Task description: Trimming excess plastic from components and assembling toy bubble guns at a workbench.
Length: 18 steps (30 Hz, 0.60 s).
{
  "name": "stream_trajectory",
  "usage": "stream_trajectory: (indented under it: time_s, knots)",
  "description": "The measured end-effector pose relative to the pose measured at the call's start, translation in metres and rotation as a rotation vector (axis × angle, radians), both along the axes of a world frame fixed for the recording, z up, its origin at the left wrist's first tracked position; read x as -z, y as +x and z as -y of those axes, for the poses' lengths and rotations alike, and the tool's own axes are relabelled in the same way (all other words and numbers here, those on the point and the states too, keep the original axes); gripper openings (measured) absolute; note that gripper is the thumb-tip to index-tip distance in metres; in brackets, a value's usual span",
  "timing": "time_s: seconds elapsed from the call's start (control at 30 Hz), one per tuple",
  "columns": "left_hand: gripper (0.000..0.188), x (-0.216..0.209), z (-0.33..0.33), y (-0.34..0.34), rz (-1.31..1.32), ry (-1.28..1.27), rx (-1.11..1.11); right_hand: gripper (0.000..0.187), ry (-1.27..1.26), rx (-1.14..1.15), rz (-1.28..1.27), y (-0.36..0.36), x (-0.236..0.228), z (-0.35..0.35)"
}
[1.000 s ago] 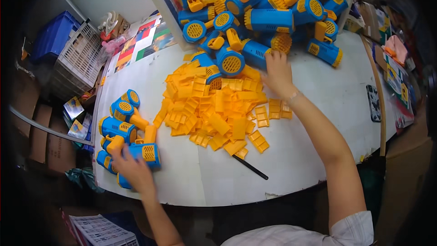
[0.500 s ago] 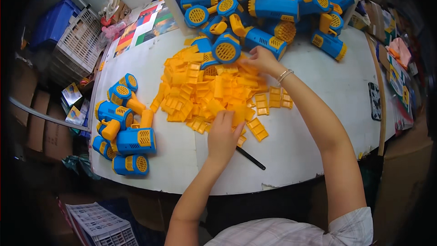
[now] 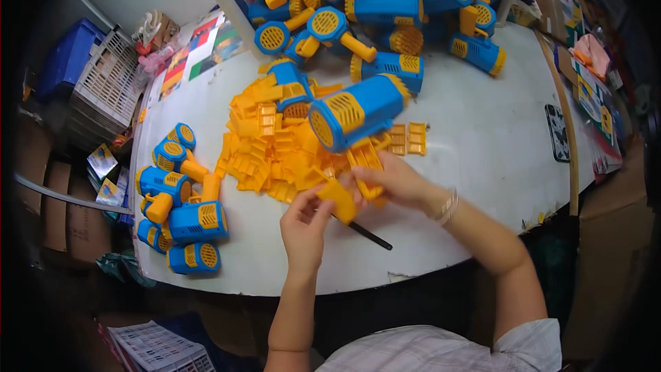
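Observation:
My right hand (image 3: 407, 182) grips a blue and yellow toy blaster (image 3: 365, 111) by its yellow handle, its round grille end tilted down to the left. In my left hand (image 3: 303, 229) a yellow plastic cover (image 3: 336, 200) is pinched between thumb and fingers, close beside the handle. Beneath and behind both hands spreads a heap of loose yellow covers (image 3: 258, 148). Another blue toy blaster (image 3: 286, 76) lies at the heap's far edge. A thin black stick-like tool (image 3: 372, 236) lies on the white table (image 3: 454, 186), partly hidden by the held cover.
A bin (image 3: 237, 7) at the back is piled with blue and yellow toys. Several similar toys (image 3: 196, 220) stand at the table's left. Toward the right edge lies a patterned phone (image 3: 558, 133). Crates (image 3: 113, 76) are stacked beyond the left edge.
My right hand has taken a toy blaster from the heap's far side and brought it nearer. My left hand has lifted a yellow cover off the heap. The whole view has shifted slightly.

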<state>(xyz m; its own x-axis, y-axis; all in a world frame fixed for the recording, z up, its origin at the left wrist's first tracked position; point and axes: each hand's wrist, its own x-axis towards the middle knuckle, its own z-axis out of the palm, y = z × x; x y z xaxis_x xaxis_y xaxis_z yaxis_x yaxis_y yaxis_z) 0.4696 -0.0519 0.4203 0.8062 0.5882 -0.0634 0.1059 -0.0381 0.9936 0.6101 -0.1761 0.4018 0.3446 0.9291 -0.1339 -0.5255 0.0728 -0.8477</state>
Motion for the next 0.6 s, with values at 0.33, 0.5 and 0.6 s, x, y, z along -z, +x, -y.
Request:
stream_trajectory:
  time_s: [0.33,0.5,0.6]
  knots:
    - [0.014,0.013,0.031,-0.022,-0.02,-0.628,0.129,0.041,-0.193,0.209,-0.063,-0.071,0.006,0.053]
    - [0.015,0.024,0.035,-0.033,-0.048,-0.823,0.196,0.067,-0.137,0.218,-0.031,-0.09,0.005,0.06]
    - [0.015,0.027,0.039,-0.043,-0.049,-0.851,0.164,0.084,-0.132,0.185,0.155,-0.094,0.0,0.058]
